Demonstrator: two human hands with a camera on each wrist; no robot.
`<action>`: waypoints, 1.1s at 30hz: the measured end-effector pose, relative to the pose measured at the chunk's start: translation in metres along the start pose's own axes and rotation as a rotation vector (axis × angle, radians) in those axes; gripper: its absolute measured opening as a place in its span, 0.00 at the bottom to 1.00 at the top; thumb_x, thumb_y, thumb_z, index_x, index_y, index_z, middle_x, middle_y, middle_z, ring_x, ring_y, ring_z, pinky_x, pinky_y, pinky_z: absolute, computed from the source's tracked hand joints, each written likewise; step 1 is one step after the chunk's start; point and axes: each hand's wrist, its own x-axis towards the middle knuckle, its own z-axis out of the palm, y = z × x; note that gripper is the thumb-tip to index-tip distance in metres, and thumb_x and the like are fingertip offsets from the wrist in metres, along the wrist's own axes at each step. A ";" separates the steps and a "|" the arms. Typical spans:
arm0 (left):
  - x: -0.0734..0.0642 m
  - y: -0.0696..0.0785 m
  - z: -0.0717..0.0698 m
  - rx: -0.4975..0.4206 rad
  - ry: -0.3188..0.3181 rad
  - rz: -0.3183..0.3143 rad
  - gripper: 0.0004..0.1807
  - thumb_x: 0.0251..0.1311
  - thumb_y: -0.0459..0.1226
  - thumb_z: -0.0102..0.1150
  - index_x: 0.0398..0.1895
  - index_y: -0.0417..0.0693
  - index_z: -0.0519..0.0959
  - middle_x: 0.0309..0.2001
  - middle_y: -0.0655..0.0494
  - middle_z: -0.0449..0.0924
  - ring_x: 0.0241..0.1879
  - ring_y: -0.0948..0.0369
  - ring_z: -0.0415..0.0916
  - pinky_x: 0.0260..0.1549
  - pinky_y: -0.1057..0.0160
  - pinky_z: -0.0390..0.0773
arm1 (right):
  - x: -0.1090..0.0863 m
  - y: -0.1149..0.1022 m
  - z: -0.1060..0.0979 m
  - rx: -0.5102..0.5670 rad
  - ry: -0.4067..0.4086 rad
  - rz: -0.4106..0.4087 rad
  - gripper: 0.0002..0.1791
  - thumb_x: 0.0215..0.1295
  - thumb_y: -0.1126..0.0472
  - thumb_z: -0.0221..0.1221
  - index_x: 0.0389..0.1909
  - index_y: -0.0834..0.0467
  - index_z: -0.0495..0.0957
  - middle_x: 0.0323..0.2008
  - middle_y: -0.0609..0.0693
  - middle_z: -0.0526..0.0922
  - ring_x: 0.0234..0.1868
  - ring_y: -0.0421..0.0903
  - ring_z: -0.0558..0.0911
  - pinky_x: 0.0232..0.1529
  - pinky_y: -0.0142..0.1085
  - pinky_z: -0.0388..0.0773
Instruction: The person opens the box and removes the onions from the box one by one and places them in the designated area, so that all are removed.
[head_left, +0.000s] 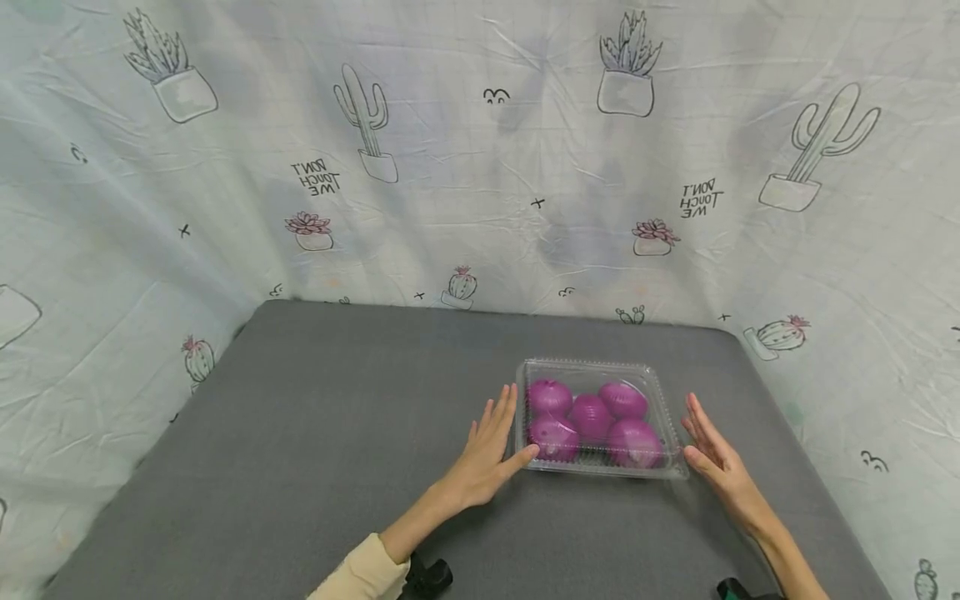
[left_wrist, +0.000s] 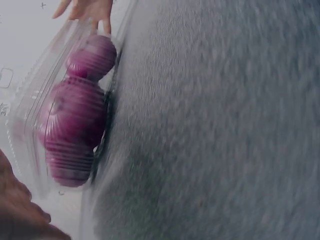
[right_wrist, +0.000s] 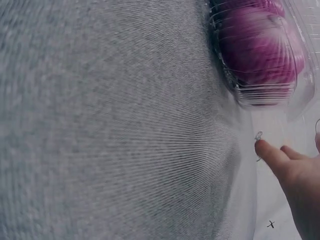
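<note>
A clear plastic clamshell box (head_left: pixel 592 471) sits on the grey table with its lid down. Several purple onions (head_left: pixel 634 442) lie inside; they also show through the box wall in the left wrist view (left_wrist: pixel 75 112) and, partly cut off, in the right wrist view. My left hand (head_left: pixel 480 462) is at the box's left side, fingers extended, thumb by the near left corner; whether it touches cannot be told. Off the right side, with a small gap, is my right hand (head_left: pixel 720 475), its fingers straight and nothing held.
The grey cloth-covered table (head_left: pixel 322 433) stretches to the left of the box. A white curtain (head_left: pixel 480 167) printed with cacti hangs behind the table and along both sides.
</note>
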 end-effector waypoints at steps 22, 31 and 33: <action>0.007 -0.015 0.018 -0.414 0.054 0.035 0.57 0.49 0.34 0.71 0.76 0.41 0.41 0.74 0.45 0.43 0.65 0.43 0.60 0.53 0.54 0.75 | 0.001 0.011 0.011 0.015 -0.042 0.006 0.53 0.51 0.82 0.62 0.74 0.66 0.43 0.76 0.51 0.39 0.69 0.23 0.49 0.61 0.17 0.55; 0.010 -0.018 0.017 -0.677 -0.003 -0.007 0.55 0.47 0.24 0.68 0.75 0.42 0.43 0.67 0.38 0.52 0.64 0.45 0.57 0.58 0.58 0.69 | 0.001 0.011 0.008 0.069 -0.049 0.026 0.54 0.48 0.83 0.63 0.73 0.70 0.42 0.75 0.41 0.48 0.68 0.22 0.53 0.60 0.20 0.60; 0.011 -0.019 0.018 -0.727 -0.011 -0.006 0.55 0.48 0.22 0.67 0.75 0.43 0.43 0.67 0.39 0.51 0.65 0.46 0.56 0.59 0.58 0.68 | 0.002 0.010 0.008 0.057 -0.043 0.032 0.54 0.48 0.82 0.64 0.73 0.70 0.43 0.75 0.43 0.48 0.68 0.22 0.53 0.61 0.19 0.58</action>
